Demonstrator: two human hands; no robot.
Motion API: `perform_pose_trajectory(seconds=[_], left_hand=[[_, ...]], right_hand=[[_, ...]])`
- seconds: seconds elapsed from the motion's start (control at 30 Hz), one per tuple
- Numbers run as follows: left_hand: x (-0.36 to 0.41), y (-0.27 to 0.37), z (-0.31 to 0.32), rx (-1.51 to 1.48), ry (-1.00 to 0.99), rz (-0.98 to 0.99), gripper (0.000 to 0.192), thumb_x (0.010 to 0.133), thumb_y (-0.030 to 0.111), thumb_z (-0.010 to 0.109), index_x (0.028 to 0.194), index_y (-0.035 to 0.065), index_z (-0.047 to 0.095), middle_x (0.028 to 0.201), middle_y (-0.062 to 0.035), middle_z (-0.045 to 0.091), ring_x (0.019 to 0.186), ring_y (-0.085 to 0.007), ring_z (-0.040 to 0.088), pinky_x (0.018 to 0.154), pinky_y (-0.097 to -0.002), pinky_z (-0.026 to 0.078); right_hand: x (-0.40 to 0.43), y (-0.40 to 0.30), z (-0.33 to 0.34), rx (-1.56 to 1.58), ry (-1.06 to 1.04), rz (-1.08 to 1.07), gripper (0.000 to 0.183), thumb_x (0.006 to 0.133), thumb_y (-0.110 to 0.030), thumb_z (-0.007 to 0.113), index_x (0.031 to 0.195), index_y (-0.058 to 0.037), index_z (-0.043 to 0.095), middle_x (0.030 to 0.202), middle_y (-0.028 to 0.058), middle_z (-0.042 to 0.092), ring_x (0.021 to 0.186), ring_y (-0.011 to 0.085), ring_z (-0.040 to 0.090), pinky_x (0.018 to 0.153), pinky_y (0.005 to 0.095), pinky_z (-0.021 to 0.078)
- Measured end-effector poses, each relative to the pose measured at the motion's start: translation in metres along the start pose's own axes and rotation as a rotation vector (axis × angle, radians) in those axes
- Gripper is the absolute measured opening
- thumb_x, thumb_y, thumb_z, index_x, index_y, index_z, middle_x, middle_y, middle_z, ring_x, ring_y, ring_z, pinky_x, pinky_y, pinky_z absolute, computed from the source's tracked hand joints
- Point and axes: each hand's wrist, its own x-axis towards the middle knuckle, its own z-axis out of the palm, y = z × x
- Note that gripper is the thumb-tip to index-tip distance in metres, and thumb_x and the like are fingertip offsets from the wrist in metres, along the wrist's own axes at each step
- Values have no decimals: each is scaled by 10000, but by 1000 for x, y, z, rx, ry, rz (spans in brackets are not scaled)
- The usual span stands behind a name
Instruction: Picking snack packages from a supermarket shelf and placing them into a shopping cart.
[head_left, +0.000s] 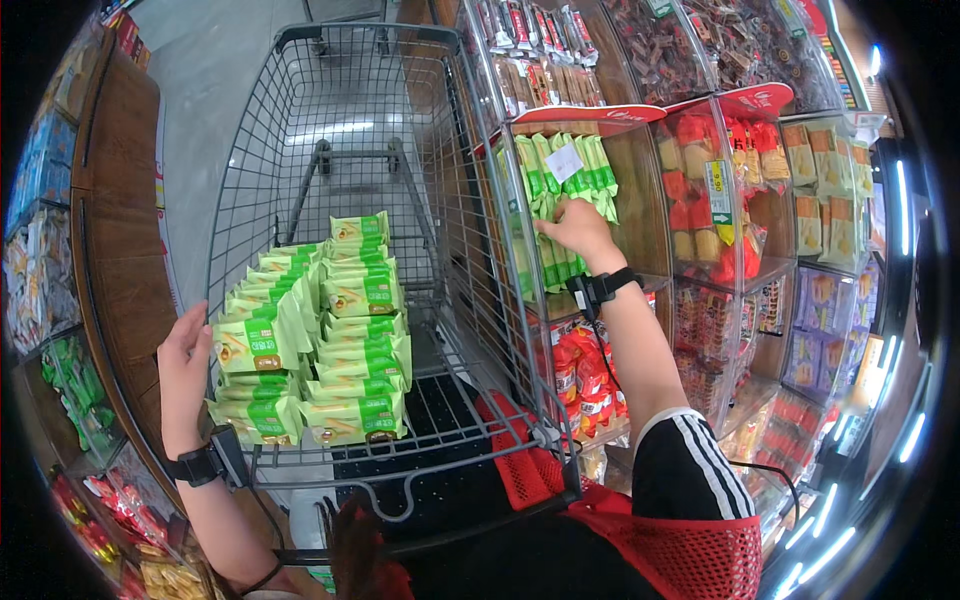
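Note:
A metal wire shopping cart (442, 442) stands before me, with rows of green snack packets (360, 352) stacked in its near left part. My left hand (186, 360) is at the cart's left side, fingers beside a green packet (251, 343) on the stack; whether it touches that packet I cannot tell. My right hand (581, 225) reaches into a clear-fronted shelf bin at the right, over more green packets (559, 165) standing in rows. Its fingertips are at these packets, and a grip cannot be made out. A small white paper (564, 163) lies on them. Both wrists wear black strapped devices.
Clear bins at the right hold red-wrapped snacks (589, 375), yellow and red packets (701, 202) and purple packets (821, 322). Dark sweets (660, 52) fill the bins above. A wooden shelf unit (120, 187) runs along the left. Red mesh fabric (517, 457) hangs at the cart's near right corner.

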Motion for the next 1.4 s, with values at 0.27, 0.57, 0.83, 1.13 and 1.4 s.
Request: perform_pose_trajectory(seconds=[0.27, 0.57, 0.83, 1.13, 1.4], left_hand=[[-2, -2, -3, -33, 18, 17, 357, 908, 92, 511, 1235, -51, 504, 1235, -202, 553, 1130, -239, 548, 959, -318, 409], [0, 4, -4, -7, -27, -3, 356, 919, 88, 504, 1248, -49, 495, 1224, -168, 565, 1134, -206, 535, 973, -302, 391], [2, 5, -4, 18, -19, -3, 350, 914, 67, 504, 1242, -53, 496, 1221, -166, 565, 1121, -198, 543, 962, -293, 405], [2, 5, -4, -20, -20, 35, 349, 910, 65, 505, 1239, -53, 500, 1218, -167, 568, 1127, -212, 541, 959, -299, 406], [-2, 2, -3, 0, -1, -1, 333, 907, 56, 508, 1219, -58, 513, 1172, -159, 596, 1081, -200, 574, 933, -301, 429]], right_hand=[[12, -12, 9, -57, -52, 50, 552, 698, -464, 687, 844, 67, 653, 865, 254, 643, 818, 385, 631, 744, 423, 504], [22, 19, 26, -24, -73, -195, 294, 738, -255, 681, 763, 37, 651, 794, 253, 629, 772, 387, 619, 727, 439, 495], [14, 19, 29, -29, 53, -222, 234, 758, -230, 658, 740, 3, 653, 750, 208, 636, 723, 360, 621, 693, 426, 495], [46, 8, -12, 379, 368, -379, 344, 775, -179, 649, 1078, -23, 602, 954, 191, 646, 865, 311, 632, 789, 370, 495], [56, 26, 31, -41, 443, -373, 487, 844, -147, 545, 1299, -29, 418, 1230, 232, 518, 1078, 394, 522, 907, 436, 444]])
